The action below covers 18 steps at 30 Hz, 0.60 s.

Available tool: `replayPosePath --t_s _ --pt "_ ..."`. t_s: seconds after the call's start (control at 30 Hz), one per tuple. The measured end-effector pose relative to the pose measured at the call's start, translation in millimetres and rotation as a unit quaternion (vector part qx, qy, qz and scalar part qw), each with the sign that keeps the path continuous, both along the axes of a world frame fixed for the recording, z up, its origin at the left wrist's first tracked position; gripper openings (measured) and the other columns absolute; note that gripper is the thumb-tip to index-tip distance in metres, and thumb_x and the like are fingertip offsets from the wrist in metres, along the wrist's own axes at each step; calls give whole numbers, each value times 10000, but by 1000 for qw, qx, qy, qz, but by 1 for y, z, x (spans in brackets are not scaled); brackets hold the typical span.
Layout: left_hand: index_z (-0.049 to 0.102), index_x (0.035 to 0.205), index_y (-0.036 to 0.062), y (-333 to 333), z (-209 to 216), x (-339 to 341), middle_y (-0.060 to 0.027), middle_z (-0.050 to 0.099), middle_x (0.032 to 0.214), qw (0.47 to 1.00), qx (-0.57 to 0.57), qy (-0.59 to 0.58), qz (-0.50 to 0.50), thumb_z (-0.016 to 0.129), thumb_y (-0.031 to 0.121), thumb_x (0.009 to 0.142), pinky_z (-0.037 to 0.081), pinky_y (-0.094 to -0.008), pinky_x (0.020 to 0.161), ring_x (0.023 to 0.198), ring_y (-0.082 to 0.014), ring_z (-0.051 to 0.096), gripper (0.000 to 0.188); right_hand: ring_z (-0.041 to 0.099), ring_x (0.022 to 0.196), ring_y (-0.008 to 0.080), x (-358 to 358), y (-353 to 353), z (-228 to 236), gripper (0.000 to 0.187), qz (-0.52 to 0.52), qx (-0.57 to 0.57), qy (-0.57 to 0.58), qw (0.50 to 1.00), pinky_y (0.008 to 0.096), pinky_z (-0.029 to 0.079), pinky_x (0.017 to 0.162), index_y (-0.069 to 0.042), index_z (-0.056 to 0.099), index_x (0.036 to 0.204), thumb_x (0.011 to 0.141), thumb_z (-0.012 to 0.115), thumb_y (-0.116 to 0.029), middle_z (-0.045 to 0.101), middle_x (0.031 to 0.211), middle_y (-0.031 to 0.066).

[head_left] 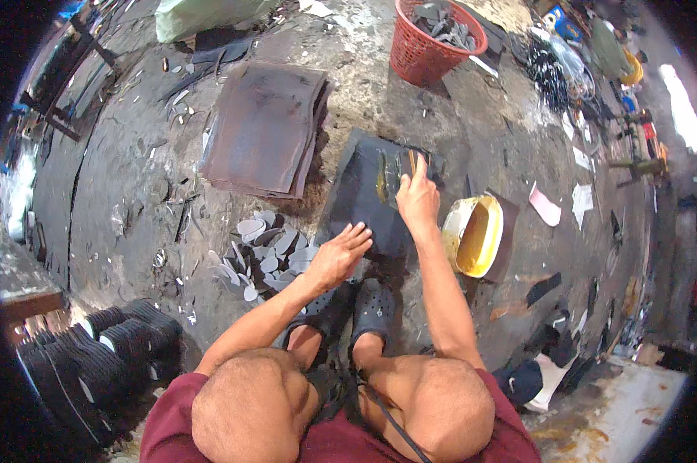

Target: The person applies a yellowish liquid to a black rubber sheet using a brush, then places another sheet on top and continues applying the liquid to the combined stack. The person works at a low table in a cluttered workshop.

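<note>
Head view: right hand [418, 204] pinching thin stick [417, 164]; left hand [340, 257] flat, grasping nothing, on dark sheet [361, 187], on floor [121, 174]. Light left pressure might let sheet skid; right forearm could tip yellow-smeared tub [478, 238] just beside it. Grey cutouts [269, 251] crowd near-left edge; wider gap toward red basket [419, 55].

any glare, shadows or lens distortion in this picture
Head view: strong fisheye bending, with dark corners; a blown-out bright patch near the right edge; soft shadows by the yellow tub and red basket; the right hand looks fairly sharp.
</note>
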<state>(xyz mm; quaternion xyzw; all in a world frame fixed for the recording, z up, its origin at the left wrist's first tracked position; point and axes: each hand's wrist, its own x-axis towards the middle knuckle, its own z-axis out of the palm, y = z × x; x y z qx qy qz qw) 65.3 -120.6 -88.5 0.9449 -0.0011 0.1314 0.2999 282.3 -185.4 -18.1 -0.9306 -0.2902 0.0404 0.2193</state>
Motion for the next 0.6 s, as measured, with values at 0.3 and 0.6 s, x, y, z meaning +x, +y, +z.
replayPosePath --t_s 0.3,0.6 --pt "622 1274 2 -1 -5 -9 -140 559 1436 1000 19 -6 15 633 16 789 370 -455 1187 1401 -305 463 485 684 994 456 46 93 0 353 110 -85 -26 990 559 545 837 -37 589 1199 857 619 -120 706 998 259" --pt "592 1293 -27 0 -2 -13 -148 528 1460 999 -24 27 14 619 18 761 336 -441 1202 1424 -327 422 534 715 880 337 -42 86 19 413 564 -199 41 800 457 574 762 -265 766 1056 685 638 -137 730 915 163"
